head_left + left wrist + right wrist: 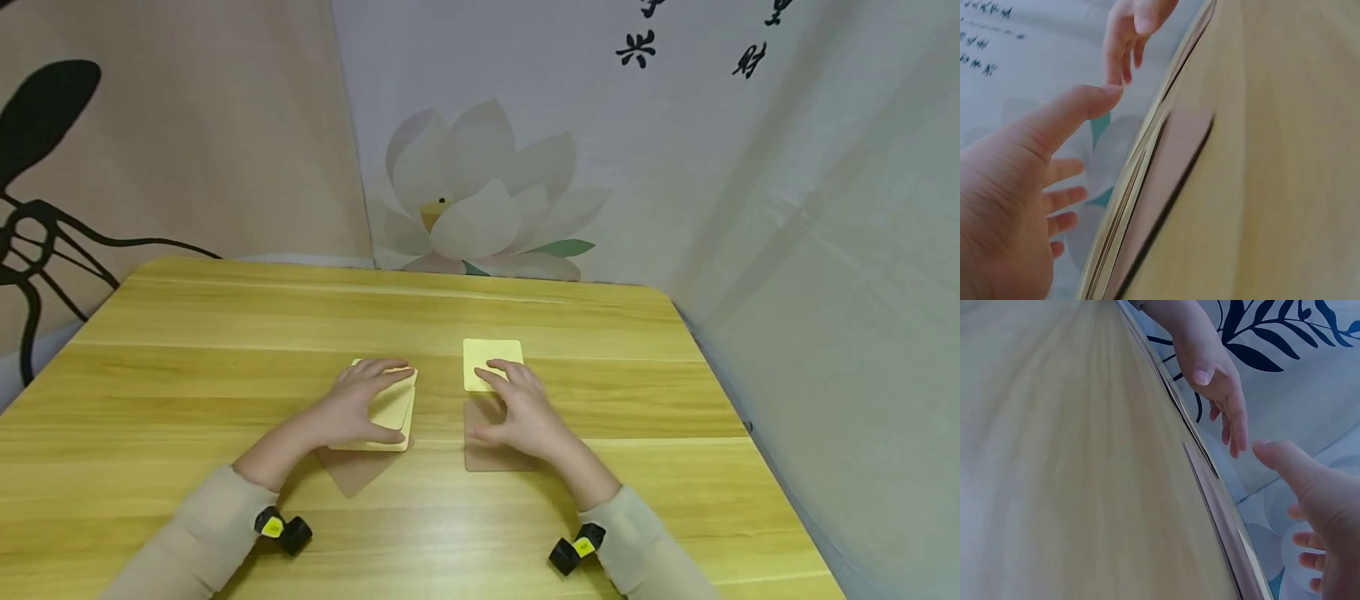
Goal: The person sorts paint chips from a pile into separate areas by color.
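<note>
On the left of the wooden table, a few overlapping pale yellow cards (390,410) lie partly over a brownish-pink card (356,475). My left hand (348,412) is above them, thumb apart from the loosely bent fingers, nothing held. To the right, a single yellow card (480,350) lies beyond another brownish-pink card (491,457). Over these two hovers my right hand (528,418), its thumb and fingers spread and holding nothing. Both wrist views show the hands raised off the tabletop; the left wrist view has a pinkish card (1166,156) edge-on below the left thumb.
The wooden table (450,533) has a rounded far edge against a curtain (675,167) printed with a lotus and black characters. A dark plant print (45,117) is on the left cloth. Each sleeve cuff carries a small black device (283,532).
</note>
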`<state>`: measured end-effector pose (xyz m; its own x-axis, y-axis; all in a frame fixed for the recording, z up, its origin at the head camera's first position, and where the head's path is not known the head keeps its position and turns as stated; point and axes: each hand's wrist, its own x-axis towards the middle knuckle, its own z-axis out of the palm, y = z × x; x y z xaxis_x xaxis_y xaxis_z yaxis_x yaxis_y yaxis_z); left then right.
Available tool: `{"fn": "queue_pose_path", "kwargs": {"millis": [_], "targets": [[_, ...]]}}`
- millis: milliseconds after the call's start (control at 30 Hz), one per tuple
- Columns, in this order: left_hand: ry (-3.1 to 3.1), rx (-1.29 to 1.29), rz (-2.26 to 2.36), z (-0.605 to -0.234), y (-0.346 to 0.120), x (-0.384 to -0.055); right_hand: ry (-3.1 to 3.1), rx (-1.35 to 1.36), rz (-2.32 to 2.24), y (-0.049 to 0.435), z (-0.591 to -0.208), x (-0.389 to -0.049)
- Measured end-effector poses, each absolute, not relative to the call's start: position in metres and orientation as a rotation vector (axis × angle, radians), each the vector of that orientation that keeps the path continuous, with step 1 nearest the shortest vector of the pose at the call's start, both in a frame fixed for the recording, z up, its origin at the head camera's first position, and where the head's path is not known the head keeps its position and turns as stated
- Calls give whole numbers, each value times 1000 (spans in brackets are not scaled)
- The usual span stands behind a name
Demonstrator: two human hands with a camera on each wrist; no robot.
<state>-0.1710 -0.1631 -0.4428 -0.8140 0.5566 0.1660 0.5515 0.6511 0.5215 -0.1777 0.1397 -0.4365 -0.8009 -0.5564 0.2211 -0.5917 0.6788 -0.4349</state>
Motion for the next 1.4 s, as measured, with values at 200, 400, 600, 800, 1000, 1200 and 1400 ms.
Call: {"fn": "queue_pose_path", "kwargs": {"millis": [200, 400, 600, 800, 1000, 1200, 1400], "targets": [[2835, 960, 891, -443, -191, -178, -2830, 987, 787, 120, -434, -181], [2794, 929, 948, -443, -210, -184, -2880, 969, 790, 100, -432, -183], [2790, 901, 956, -445, -218, -187, -2893, 969, 783, 85, -435, -186], [2780, 837, 1015, -451, -226, -191, -2891, 979, 787, 72, -440, -189], [2771, 809, 1054, -455, -235, -194, -2905, 982, 834, 61, -443, -189], [2774, 788, 1044, -457, -242, -196, -2929, 967, 802, 50, -444, -192], [2778, 787, 1007, -457, -242, -198, -2975, 953, 751, 41, -447, -194]]}}
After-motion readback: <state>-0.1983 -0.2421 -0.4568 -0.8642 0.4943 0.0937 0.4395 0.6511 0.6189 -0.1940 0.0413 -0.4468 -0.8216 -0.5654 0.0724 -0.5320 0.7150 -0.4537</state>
